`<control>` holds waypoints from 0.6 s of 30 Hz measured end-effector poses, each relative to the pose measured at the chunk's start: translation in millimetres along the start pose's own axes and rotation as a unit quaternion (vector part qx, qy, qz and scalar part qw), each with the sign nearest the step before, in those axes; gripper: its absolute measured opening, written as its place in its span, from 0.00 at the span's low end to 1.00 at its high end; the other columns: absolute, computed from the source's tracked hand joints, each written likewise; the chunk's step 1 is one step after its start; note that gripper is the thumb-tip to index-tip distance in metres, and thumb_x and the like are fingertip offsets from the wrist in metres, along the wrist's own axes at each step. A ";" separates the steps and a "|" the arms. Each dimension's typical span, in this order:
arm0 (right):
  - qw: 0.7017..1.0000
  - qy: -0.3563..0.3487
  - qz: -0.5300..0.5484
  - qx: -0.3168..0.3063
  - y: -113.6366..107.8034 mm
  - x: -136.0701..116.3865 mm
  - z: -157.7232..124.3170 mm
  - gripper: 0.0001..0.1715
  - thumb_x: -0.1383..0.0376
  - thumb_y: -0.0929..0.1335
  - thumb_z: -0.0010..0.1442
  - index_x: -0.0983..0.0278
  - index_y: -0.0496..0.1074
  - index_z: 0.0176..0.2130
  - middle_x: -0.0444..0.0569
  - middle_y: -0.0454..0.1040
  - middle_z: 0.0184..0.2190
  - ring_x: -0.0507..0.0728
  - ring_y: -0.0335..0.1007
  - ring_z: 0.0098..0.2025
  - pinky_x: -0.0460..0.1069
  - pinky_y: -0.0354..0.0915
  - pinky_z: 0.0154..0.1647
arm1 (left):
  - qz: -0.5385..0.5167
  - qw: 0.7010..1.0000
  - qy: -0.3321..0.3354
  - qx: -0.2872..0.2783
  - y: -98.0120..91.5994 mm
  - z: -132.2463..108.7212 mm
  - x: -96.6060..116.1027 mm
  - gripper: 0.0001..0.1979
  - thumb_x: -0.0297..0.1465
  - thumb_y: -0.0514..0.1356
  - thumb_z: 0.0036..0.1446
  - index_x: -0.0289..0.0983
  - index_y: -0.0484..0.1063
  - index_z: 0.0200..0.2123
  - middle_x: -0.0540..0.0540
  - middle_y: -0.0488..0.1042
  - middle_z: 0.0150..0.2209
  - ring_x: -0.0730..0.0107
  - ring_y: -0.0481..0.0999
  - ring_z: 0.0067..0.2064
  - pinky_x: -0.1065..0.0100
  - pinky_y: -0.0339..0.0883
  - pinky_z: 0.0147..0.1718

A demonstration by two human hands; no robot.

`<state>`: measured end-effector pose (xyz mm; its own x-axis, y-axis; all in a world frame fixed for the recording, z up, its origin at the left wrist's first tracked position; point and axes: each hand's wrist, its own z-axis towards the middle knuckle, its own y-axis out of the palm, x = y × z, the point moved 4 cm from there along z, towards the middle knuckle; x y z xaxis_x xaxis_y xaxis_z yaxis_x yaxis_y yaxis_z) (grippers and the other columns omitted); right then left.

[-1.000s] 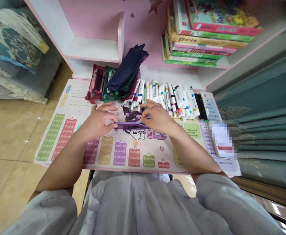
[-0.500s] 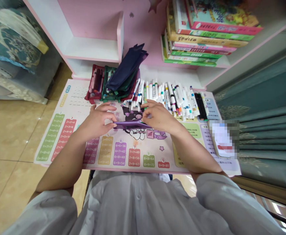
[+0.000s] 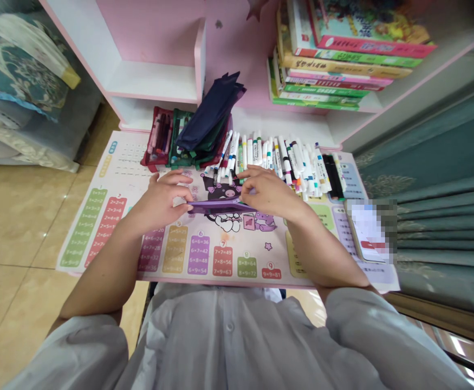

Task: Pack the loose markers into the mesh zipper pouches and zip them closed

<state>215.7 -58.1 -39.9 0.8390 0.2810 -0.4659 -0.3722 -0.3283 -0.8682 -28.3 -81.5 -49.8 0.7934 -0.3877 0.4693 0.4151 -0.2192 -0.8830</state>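
Note:
A flat purple pouch is held between both hands just above the printed desk mat. My left hand pinches its left end, fingers curled. At the pouch's right end my right hand grips with bent fingers, close to a row of marker pens lying along the back of the mat. Whether a pen is in my right fingers is hidden.
Red, green and dark blue pen cases are piled at the back left of the mat. A stack of books fills the pink shelf on the right. A phone lies at the mat's right edge, beside a teal curtain.
My right hand has slid slightly right and up along the pouch towards the markers. The left hand and the pouch have hardly moved.

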 end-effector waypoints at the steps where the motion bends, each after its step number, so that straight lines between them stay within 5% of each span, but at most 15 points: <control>1: 1.000 -0.003 -0.003 0.004 -0.1 1.2 0.1 0.12 0.69 0.66 0.55 0.61 0.72 0.21 0.48 0.75 0.58 0.69 0.55 0.72 0.72 0.50 0.71 | 0.001 1.000 0.000 0.003 -0.3 -0.1 -0.2 0.04 0.33 0.63 0.56 0.42 0.79 0.31 0.43 0.75 0.59 0.46 0.64 0.68 0.38 0.52 0.66; 18: 1.000 -0.002 0.004 0.003 -5.5 5.2 -0.6 0.12 0.70 0.66 0.50 0.60 0.70 0.18 0.47 0.78 0.53 0.70 0.59 0.69 0.75 0.51 0.70 | 0.008 1.000 -0.002 0.006 -1.4 -0.6 -2.8 0.05 0.34 0.63 0.56 0.43 0.79 0.31 0.45 0.76 0.59 0.45 0.65 0.67 0.39 0.53 0.66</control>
<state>222.4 -55.4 -37.5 0.8342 0.2814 -0.4743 -0.3823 -0.3247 -0.8651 -31.3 -80.6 -49.9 0.8024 -0.3870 0.4544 0.4069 -0.2023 -0.8908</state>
